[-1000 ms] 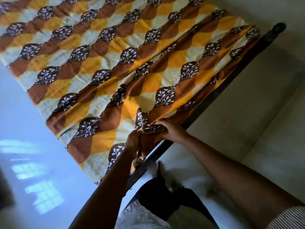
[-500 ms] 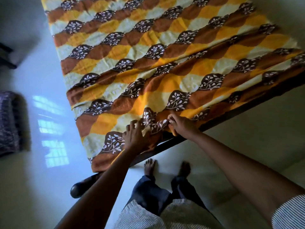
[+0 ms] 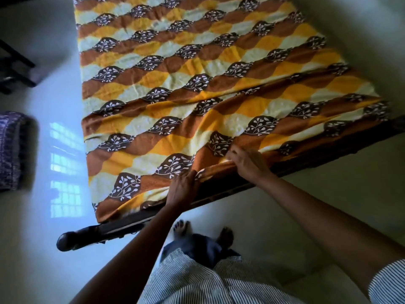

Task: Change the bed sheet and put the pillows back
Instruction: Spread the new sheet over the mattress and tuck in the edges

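An orange, brown and cream bed sheet (image 3: 197, 88) with dark leaf motifs covers the mattress and fills the upper part of the head view. It lies in long creases across its lower half. My left hand (image 3: 183, 189) presses flat on the sheet's near edge, fingers straight. To its right, my right hand (image 3: 247, 163) grips a bunched fold of the same edge above the dark wooden bed frame (image 3: 230, 189). No pillows are in view.
The frame's rounded corner post (image 3: 65, 241) juts out at lower left. A purple patterned cushion (image 3: 12, 150) lies on the glossy floor to the left, and dark furniture (image 3: 13, 69) stands at upper left. My bare feet (image 3: 203, 232) stand next to the frame.
The view swung so the bed lies more upright in frame. My hands moved apart along the near edge, the right one further right, and the bunched fold between them has flattened.
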